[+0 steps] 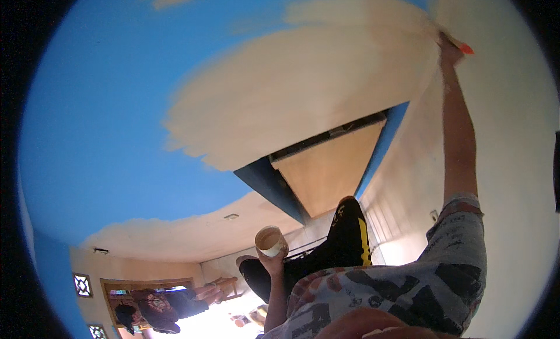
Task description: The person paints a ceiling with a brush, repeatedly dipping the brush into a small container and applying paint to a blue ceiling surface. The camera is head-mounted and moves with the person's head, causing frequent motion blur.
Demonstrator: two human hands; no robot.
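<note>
- A broad blue area (pixel 105 105) is still waiting across the left of the ceiling, so by my judgement much of the job is left.
- The left hand (pixel 272 258) is wrapping its fingers round a paint cup (pixel 270 240), holding it up near the chest.
- A cream patch (pixel 303 88) is spreading across the middle, looking roughly half done.
- The right hand (pixel 450 52) is reaching high and gripping a brush (pixel 465 47), pressing it where ceiling meets wall.

One paint cup (pixel 270 240) at six o'clock, one orange-tipped brush (pixel 461 45) at two o'clock, two raised hands, and one other person (pixel 154 307) at seven o'clock.
</note>
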